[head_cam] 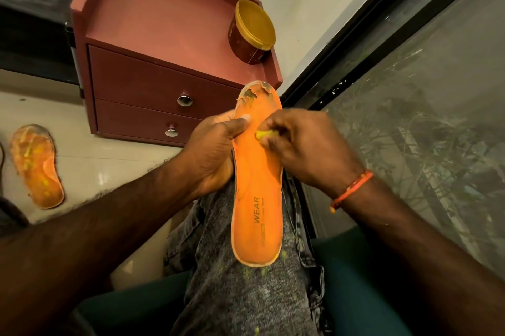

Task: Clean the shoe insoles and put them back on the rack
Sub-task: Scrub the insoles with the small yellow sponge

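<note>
An orange insole (257, 199) printed "WEAR" lies lengthwise along my knee, its toe end torn and worn. My left hand (216, 149) grips its left edge, thumb pressed on the top surface. My right hand (303, 147) pinches a small yellow scrap (264, 134) against the insole's upper part. Yellow-green crumbs dot my grey jeans (246, 294) below the heel. A second orange insole (37, 166), smeared with yellow, lies on the floor at the left.
A reddish two-drawer cabinet (153, 89) stands ahead, with a brown tub with a gold lid (252, 30) on its top. A dark-framed glass pane (423, 117) runs along the right. I sit on a dark green seat (355, 281).
</note>
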